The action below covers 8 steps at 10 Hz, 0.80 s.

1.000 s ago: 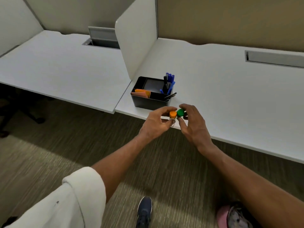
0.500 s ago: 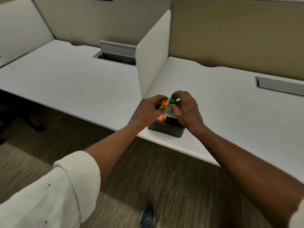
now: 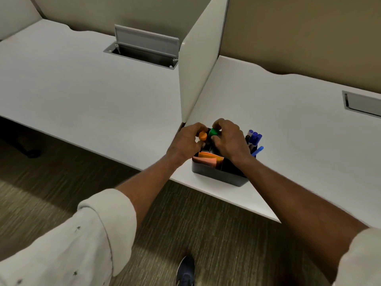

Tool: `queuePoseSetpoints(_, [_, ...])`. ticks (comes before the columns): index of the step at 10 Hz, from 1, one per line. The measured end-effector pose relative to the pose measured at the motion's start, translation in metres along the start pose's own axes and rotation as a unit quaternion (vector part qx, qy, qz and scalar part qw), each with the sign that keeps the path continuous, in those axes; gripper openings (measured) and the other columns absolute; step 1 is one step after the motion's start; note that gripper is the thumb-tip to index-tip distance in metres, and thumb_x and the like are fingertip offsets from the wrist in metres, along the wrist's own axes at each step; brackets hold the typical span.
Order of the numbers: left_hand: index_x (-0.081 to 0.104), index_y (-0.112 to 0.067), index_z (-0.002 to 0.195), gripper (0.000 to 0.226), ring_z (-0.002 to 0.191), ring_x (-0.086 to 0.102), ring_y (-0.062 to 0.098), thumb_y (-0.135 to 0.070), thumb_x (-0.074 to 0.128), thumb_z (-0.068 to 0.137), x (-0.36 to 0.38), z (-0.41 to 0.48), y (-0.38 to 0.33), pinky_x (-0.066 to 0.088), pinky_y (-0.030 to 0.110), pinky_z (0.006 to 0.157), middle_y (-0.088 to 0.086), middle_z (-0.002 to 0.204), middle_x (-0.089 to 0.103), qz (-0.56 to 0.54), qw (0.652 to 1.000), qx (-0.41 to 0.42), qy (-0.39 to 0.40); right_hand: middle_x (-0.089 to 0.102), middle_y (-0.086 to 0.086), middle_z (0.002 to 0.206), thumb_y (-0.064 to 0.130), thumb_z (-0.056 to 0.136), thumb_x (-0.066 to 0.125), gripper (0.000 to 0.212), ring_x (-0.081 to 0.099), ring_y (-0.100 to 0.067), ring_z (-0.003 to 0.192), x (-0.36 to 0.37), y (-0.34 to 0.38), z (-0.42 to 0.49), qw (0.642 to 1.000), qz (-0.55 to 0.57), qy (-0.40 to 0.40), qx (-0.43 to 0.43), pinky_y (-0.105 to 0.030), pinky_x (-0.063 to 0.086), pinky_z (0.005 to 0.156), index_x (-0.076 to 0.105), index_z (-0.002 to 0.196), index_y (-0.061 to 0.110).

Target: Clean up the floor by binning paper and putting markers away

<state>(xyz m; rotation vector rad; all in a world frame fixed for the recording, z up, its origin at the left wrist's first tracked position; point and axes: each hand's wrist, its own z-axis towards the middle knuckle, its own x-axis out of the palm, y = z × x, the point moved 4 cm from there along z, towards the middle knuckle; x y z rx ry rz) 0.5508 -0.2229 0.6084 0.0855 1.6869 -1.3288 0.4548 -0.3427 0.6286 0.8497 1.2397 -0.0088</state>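
Pinching one orange marker [image 3: 202, 136] in left hand [image 3: 184, 144], one green marker [image 3: 213, 132] in right hand [image 3: 229, 141].

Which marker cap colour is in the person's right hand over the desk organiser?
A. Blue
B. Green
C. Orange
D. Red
B: the right hand pinches the green-capped marker above the organiser, while the left hand holds the orange-capped marker; the blue pens already stand in the organiser's far corner.
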Motion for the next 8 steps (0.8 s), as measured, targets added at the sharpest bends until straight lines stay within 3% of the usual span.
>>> queuePoseSetpoints(2, [0.053,-0.023,0.132,0.052,0.118,0.061,0.015,-0.02,0.076,0.085,0.008,0.009,0.013,0.051,0.038,0.104,-0.003,0.126,0.066,0.015,0.999,0.005,0.041,0.068,-0.004,0.112,0.021,0.092,0.068,0.03,0.061,-0.022,0.103,0.008,-0.005,0.009,0.998,-0.055,0.029,-0.016,-0.034,0.052,0.084,0.061,0.121,0.018])
queuePoseSetpoints(3, [0.051,-0.024,0.136,0.054,0.122,0.059,0.014,-0.023,0.075,0.087,0.008,0.013,0.016,0.05,0.037,0.106,-0.003,0.13,0.065,0.015,0.998,0.013,0.055,0.068,-0.004,0.115,0.024,0.092,0.069,0.03,0.062,-0.023,0.105,0.008,-0.003,0.015,0.997,-0.066,0.034,-0.023,-0.042,0.054,0.091,0.063,0.121,0.019])
queuePoseSetpoints(5, [0.052,-0.024,0.141,0.047,0.126,0.053,0.016,-0.031,0.064,0.096,-0.001,0.014,0.01,0.039,0.023,0.1,-0.001,0.139,0.059,0.037,0.998,0.021,0.049,0.062,-0.001,0.132,0.024,0.096,0.064,0.033,0.056,-0.021,0.12,-0.002,-0.004,0.019,0.998,-0.056,0.019,-0.015,-0.04,0.049,0.102,0.058,0.129,0.021])
queuePoseSetpoints(6, [0.049,-0.026,0.143,0.044,0.133,0.049,0.016,-0.034,0.056,0.1,-0.002,0.014,0.005,0.039,0.027,0.107,-0.002,0.144,0.055,0.046,0.998,0.024,0.039,0.06,0.0,0.135,0.027,0.099,0.06,0.031,0.054,-0.021,0.123,-0.015,-0.012,0.015,0.998,-0.06,0.002,-0.005,-0.038,0.045,0.104,0.058,0.13,0.022])
queuePoseSetpoints(8, [0.039,-0.027,0.15,0.049,0.148,0.029,0.011,-0.043,0.04,0.105,-0.007,0.017,-0.038,0.028,0.034,0.12,-0.005,0.157,0.039,0.078,0.995,0.06,0.015,0.043,-0.003,0.156,0.039,0.105,0.046,0.049,0.035,-0.021,0.146,-0.06,-0.033,-0.003,0.996,-0.079,-0.033,0.017,-0.037,0.025,0.121,0.043,0.149,0.018])
